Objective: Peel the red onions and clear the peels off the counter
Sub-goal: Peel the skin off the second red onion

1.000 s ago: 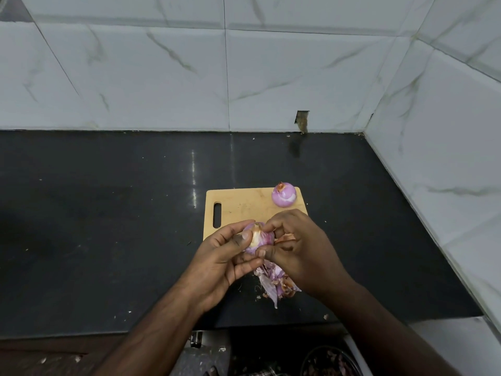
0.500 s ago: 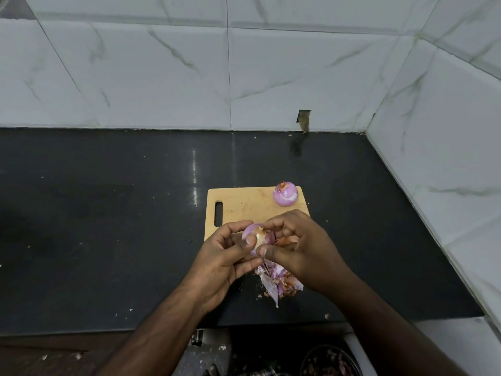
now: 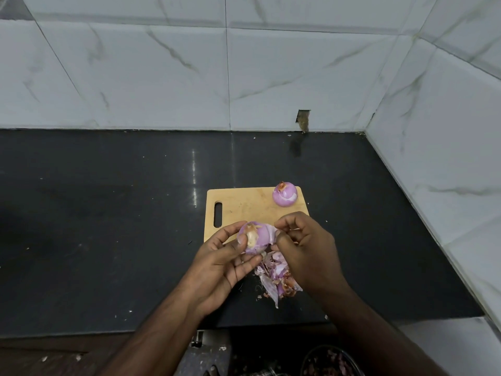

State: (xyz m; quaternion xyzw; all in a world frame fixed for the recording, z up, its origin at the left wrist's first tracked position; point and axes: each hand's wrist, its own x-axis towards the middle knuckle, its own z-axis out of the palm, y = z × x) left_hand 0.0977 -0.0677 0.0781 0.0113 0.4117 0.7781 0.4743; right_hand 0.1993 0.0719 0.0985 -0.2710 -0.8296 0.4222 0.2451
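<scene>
My left hand (image 3: 217,267) grips a partly peeled red onion (image 3: 256,237) just above the near edge of the wooden cutting board (image 3: 244,204). A flap of purple skin (image 3: 272,232) stands off the onion's right side, pinched by the fingers of my right hand (image 3: 306,248). A second, peeled red onion (image 3: 285,194) sits at the board's far right corner. Under my hands a heap of purple and brown peels (image 3: 276,278) lies on the black counter (image 3: 108,226), partly hidden by my right hand.
White marble-look tiled walls (image 3: 433,158) close the counter at the back and right. Small peel crumbs dot the counter near its front edge. Below the edge, a dark round container (image 3: 330,362) holding peel scraps shows at the bottom of the view.
My right hand has pulled the skin flap rightward away from the onion, so more of the pale purple flesh shows. My left hand turned the onion slightly.
</scene>
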